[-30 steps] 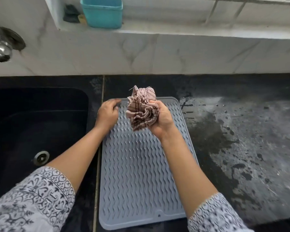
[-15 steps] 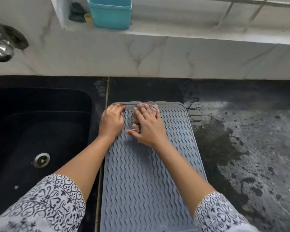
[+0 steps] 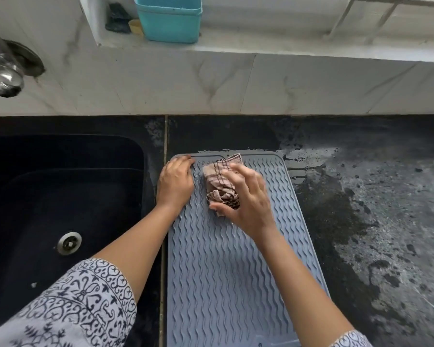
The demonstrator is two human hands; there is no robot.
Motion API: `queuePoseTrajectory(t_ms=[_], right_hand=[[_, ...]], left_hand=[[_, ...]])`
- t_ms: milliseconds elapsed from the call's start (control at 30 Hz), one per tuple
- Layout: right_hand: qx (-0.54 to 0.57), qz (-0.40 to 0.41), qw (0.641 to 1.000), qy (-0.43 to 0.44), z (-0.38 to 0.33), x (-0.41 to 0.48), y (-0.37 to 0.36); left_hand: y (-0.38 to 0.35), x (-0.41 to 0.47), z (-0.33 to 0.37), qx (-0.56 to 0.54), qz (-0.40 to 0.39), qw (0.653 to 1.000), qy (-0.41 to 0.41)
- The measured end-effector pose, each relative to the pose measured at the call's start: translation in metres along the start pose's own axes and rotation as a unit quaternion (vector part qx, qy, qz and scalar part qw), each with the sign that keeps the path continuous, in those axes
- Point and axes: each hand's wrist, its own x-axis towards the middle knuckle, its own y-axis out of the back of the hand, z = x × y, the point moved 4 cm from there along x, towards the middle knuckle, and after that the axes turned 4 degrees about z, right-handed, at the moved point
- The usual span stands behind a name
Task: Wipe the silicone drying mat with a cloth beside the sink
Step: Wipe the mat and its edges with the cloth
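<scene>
The grey silicone drying mat lies flat on the dark tabletop just right of the sink. The right hand, fingers spread, presses a bunched cloth onto its far end. The left hand rests palm-down, flat and grasping nothing, on the mat's far-left corner.

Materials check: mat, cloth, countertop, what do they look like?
Mat: matte grey, moulded wavy ridges, rounded corners; likely silicone or soft rubber. Cloth: thin woven fabric, striped pinkish-brown, bunched under the right hand; probably cotton. Countertop: dark speckled polished stone, wet patches; granite-like, not certain.
</scene>
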Motion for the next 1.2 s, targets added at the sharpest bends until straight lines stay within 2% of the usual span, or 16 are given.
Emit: queuePoseTrajectory(t_ms=[67,133,200,300,467,700,767,867,933,1033,1200], right_hand=[[-0.090,-0.124,0.988,-0.031,0.005,0.009,-0.016],[-0.144,-0.244,0.957,-0.063,0.010,0.011,-0.039],[-0.162,-0.295,0.936,-0.108,0.013,0.013,-0.055],[-0.153,-0.278,0.935,-0.161,0.013,0.017,-0.062],[-0.141,-0.264,0.939,-0.172,0.002,0.013,-0.059],[-0.135,-0.334,0.923,-0.135,-0.045,-0.031,0.001],[-0.077,-0.282,0.936,-0.196,-0.038,-0.015,0.011],[-0.011,-0.119,0.953,-0.278,-0.018,0.016,-0.004],[-0.019,-0.084,0.951,-0.296,-0.009,0.028,-0.035],[-0.116,-0.144,0.951,-0.247,-0.001,0.037,-0.072],[-0.131,-0.166,0.960,-0.185,0.015,0.040,-0.082]], left_hand=[[0.000,0.000,0.000,-0.001,0.002,1.000,0.001],[0.001,-0.001,0.000,0.005,0.000,1.000,0.001],[0.000,-0.001,0.002,0.020,-0.011,1.000,-0.008],[-0.003,-0.001,0.005,0.053,-0.056,0.997,-0.015],[-0.009,0.002,0.006,0.110,-0.099,0.989,-0.005],[-0.008,-0.001,0.008,0.106,-0.102,0.989,0.004],[-0.007,-0.001,0.008,0.103,-0.106,0.989,0.005],[-0.007,-0.001,0.008,0.103,-0.111,0.988,0.007],[-0.008,-0.001,0.010,0.117,-0.113,0.987,0.005],[-0.009,-0.001,0.011,0.137,-0.116,0.984,0.005],[-0.007,0.000,0.011,0.134,-0.109,0.985,0.010]])
